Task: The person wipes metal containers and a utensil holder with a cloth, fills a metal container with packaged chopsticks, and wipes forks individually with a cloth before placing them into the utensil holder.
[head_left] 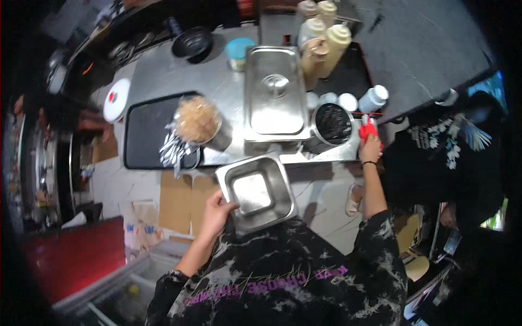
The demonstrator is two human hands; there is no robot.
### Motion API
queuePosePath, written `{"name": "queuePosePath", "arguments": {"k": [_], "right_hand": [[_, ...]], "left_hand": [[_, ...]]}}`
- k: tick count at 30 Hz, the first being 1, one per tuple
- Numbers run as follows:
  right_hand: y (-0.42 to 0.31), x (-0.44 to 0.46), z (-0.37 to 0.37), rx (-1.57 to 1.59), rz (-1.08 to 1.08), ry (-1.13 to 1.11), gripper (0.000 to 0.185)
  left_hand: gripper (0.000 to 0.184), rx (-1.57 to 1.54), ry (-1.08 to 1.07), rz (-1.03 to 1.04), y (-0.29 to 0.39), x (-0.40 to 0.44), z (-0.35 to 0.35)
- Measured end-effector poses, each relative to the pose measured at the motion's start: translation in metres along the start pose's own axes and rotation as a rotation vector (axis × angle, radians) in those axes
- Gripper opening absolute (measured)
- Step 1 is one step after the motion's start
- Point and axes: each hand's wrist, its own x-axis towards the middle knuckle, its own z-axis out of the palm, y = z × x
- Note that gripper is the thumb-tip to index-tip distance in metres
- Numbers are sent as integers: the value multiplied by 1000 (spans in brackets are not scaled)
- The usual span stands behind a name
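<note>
My left hand [217,211] grips the near-left rim of a square steel food pan [278,204], thumb over the edge. The pan is tilted, its inside facing up, and nothing shows in it. At the counter's right end, my right hand [371,148] is closed on a red cloth-like thing [368,130]; its exact kind is unclear. Just left of that hand stands a round container with dark contents [333,124]. A lidded rectangular steel pan [276,103] sits on the counter beyond the square pan.
On the steel counter [157,73] are a black tray [149,130], a bag of light brown food [197,119], silvery packets [175,149], a blue-lidded tub [239,51] and a black bowl [193,43]. Squeeze bottles [337,46] stand at the back right. A person's foot [354,198] shows below.
</note>
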Motion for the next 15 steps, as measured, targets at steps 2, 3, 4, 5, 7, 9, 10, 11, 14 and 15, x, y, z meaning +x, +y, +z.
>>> {"name": "queuePosePath", "arguments": {"k": [2,3,4,5,7,9,10,11,14,15], "right_hand": [[6,7,13,0,-128,-11,26],[-11,-2,-10,304,-78,-8,22],[9,-1,15,386,17,-18,25],[15,-9,20,403,92,-34,25],[18,-36,19,920,204,-95,23],[-16,-80,-16,1182,269,38,21],[-58,-104,-69,1233,280,105,20],[-87,-126,-101,1286,237,139,19],[-193,-186,-173,1173,-385,41,19],[-232,-210,-172,994,-506,20,20]], "left_hand": [[24,-76,36,-14,-12,0,-11],[24,-102,60,-2,-23,1,-16],[24,-218,55,-31,-10,-6,-14],[24,-224,75,-29,-10,-5,-21],[24,-278,36,-8,-16,-6,-35],[27,-278,10,-83,-17,-8,-51],[30,-289,5,-104,-6,-11,-53],[32,-298,2,-122,1,-12,-59],[37,-134,-73,-3,-12,-6,-90],[36,-13,-102,40,-9,-6,-97]]}}
